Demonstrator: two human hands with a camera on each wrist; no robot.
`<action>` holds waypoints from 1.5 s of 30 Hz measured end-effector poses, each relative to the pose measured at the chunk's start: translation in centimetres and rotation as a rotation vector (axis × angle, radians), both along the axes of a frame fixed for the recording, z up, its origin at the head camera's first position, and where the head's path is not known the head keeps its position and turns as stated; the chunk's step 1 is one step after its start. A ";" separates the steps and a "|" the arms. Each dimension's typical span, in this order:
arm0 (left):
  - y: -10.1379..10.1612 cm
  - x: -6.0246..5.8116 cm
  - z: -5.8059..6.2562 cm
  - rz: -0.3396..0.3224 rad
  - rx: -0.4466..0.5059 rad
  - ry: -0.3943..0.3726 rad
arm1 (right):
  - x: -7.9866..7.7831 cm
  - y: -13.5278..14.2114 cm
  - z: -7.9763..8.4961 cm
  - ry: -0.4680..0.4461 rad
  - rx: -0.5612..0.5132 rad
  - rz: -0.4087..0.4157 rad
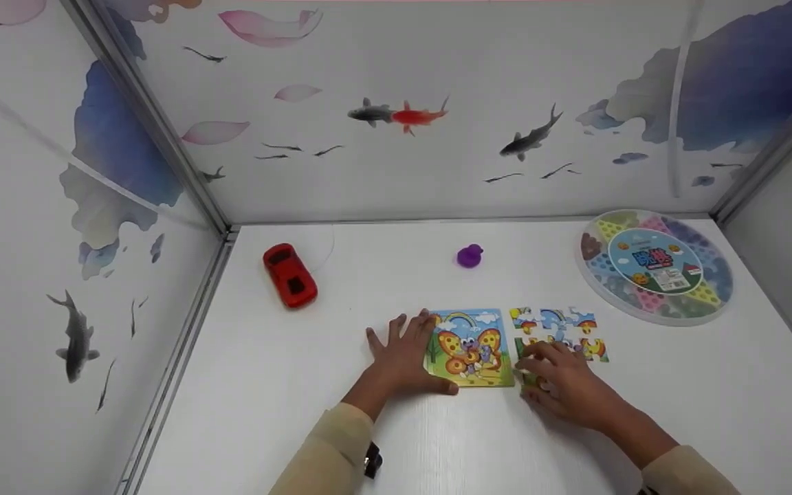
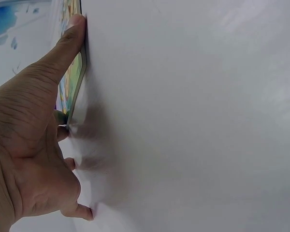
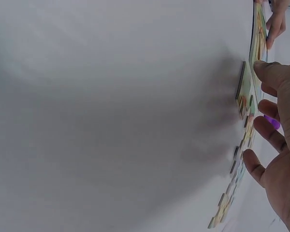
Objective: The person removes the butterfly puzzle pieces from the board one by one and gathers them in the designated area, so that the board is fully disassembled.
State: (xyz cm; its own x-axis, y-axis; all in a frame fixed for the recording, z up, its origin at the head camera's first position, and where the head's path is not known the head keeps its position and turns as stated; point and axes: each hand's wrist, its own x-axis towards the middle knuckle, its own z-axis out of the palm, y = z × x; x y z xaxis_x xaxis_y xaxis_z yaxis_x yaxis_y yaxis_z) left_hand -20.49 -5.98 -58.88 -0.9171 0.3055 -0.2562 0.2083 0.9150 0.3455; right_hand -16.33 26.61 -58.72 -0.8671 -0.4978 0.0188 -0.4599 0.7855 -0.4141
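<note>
A square butterfly picture puzzle board [image 1: 473, 337] lies flat on the table. My left hand [image 1: 401, 359] rests at its left side, fingers spread, with the thumb [image 2: 70, 38] along the near edge. Right of the board lie loose jigsaw pieces [image 1: 594, 348] in rough rows. Over the nearer pieces is my right hand [image 1: 568, 381], its fingers loosely bent and apart. In the right wrist view, its thumb [image 3: 275, 73] is close to a green piece [image 3: 242, 82] beside the board, and no piece shows between the fingers. The hand hides some pieces in the head view.
At the back left lies a red toy car [image 1: 289, 275]. A small purple toy duck [image 1: 469, 256] stands behind the board. The round Chinese checkers box [image 1: 595, 302] lies at the back right. White printed panels [image 1: 396, 179] enclose the table [image 1: 382, 268].
</note>
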 end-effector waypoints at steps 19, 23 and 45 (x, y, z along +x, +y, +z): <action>0.0 -0.3 -0.3 -0.015 -0.019 0.002 | -3.3 -7.5 -0.3 0.005 0.032 0.042; 0.0 -0.3 -0.3 -0.019 -0.034 0.007 | -3.4 -7.8 -0.2 0.000 0.037 0.044; -0.1 -0.2 -0.1 -0.009 -0.020 0.008 | -3.7 -8.2 -0.4 -0.010 0.028 0.019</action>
